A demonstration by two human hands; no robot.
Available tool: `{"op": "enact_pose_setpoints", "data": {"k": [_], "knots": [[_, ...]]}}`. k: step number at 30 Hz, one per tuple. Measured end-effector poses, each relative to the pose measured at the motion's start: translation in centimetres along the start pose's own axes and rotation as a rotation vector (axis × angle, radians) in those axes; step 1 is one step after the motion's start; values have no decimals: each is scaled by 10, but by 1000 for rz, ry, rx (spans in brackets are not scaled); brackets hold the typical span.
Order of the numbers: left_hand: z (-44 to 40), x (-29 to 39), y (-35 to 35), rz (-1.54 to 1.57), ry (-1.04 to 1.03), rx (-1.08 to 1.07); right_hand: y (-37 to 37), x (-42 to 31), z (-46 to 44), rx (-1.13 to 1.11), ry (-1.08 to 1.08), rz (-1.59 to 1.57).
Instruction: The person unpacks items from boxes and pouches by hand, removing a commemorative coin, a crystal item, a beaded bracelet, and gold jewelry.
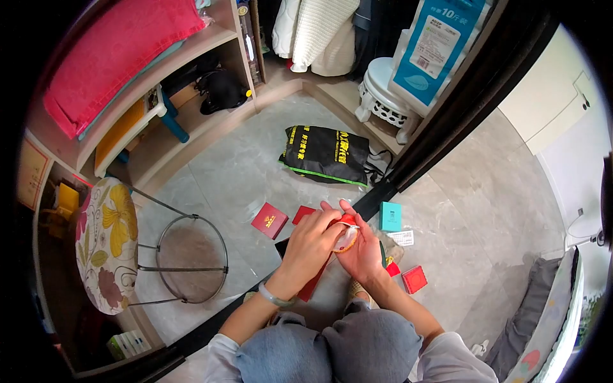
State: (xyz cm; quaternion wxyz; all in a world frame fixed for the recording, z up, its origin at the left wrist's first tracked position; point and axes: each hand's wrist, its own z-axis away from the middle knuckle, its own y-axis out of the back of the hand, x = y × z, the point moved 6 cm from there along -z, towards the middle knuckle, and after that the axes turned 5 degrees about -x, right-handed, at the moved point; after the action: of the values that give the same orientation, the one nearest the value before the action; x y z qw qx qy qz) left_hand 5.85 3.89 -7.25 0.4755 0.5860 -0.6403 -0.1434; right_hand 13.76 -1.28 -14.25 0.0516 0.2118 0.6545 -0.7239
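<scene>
Above the floor, in front of my knees, both hands meet at a small red pouch-like item [347,239] with a pale inside and a golden edge. My left hand [309,237], with a pale bangle on its wrist, pinches at its top. From below and the right, my right hand [365,250] cups the item, thumb and fingers around it. Part of it is hidden behind the left fingers. Close by on the floor lie a dark red box [269,221], a teal box [390,216] and a bright red box [414,279]. Another red box [302,214] is partly covered by my left hand.
A black bag with yellow lettering [325,155] lies ahead. To the left is a floral-seated stool [107,246] with metal legs, tipped on its side. A dark door track [377,199] crosses the floor. A white stool [381,89] stands at the back; a printed card [401,238] lies right.
</scene>
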Motion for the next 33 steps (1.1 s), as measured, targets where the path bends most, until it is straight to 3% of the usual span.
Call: {"op": "enact_pose_setpoints", "data": {"k": [7, 16, 18, 24, 27, 30, 33], "knots": [[6, -9, 10, 337, 81, 122, 0, -1, 2, 50, -2, -22], [16, -25, -3, 731, 413, 37, 3, 0, 1, 42, -6, -34], [23, -31, -15, 1037, 558, 43, 2, 1, 0, 41, -10, -27], [24, -39, -22, 1387, 639, 76, 9, 0, 5, 156, -42, 22], [24, -43, -23, 1381, 597, 52, 10, -8, 7, 126, -2, 96], [26, -43, -29, 1427, 621, 45, 11, -16, 7, 136, 53, 356], [28, -40, -30, 1403, 698, -5, -7, -26, 12, 199, 228, 851]]}}
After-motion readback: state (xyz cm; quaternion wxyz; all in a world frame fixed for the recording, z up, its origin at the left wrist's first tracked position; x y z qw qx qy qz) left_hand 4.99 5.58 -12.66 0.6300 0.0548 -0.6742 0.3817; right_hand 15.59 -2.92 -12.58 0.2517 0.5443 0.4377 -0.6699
